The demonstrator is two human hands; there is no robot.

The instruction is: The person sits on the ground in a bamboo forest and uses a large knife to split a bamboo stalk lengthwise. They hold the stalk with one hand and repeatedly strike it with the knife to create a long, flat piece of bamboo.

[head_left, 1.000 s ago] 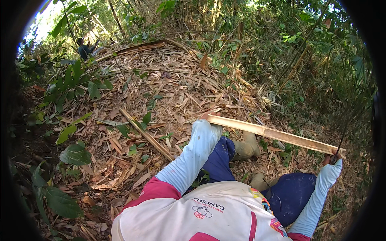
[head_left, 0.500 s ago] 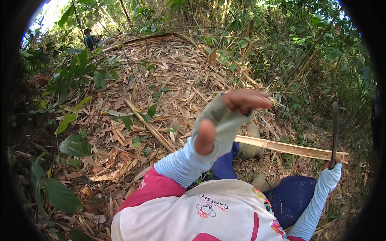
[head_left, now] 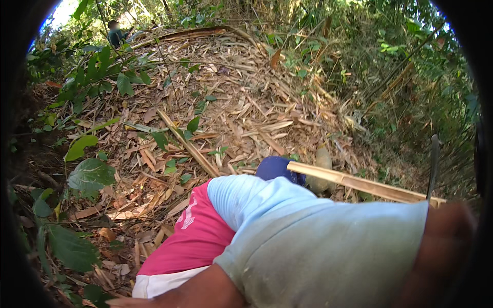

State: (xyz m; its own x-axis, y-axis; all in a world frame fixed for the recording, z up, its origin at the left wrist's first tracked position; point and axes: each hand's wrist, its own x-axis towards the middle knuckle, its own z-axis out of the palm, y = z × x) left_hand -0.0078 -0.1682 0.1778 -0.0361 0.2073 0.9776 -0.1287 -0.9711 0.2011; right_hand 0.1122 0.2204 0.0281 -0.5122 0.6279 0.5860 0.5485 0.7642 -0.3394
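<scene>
My left hand [head_left: 334, 251] spreads open before the split-bamboo strip [head_left: 359, 183] and knife blade [head_left: 433, 167]. My right hand's grip is hidden.

Outdoors, in woodland. Underfoot, dry brown leaf litter [head_left: 241, 100] spread thickly over ground, with long split strip [head_left: 187, 143] lying at left of middle. Nearer left edge, low plants with broad green leaves [head_left: 92, 174]. To right, dense thicket [head_left: 390, 66] of thin stems and foliage. At upper left, bright daylight through greenery; far off there, among plants, another person [head_left: 114, 36].
</scene>
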